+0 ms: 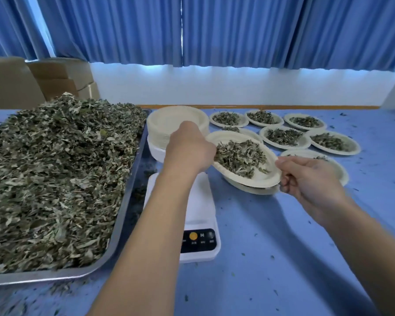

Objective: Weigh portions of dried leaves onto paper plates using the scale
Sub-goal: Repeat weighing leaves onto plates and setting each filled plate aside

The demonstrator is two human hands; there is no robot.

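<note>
Gripping a tilted paper plate [255,176] of dried leaves [240,156] just past the white scale [200,215], the left hand [189,149] curls its fingers on one rim and the right hand [310,179] pinches the other. Seven filled plates [283,136] lie behind, beside one empty stack [178,119] and one heaped tray [114,238]. The blue table [271,258] is leaf-flecked, with blue curtains [237,30] beyond

The far side is closed off by pleated blue curtains [237,30], and daylight is let in at their centre gap (a thin bright line). A white wall [237,87] is seen beneath, edged by a wooden strip [260,107]. Cardboard boxes [62,76] are stacked at the left, behind the blue-covered table [271,247].
</note>
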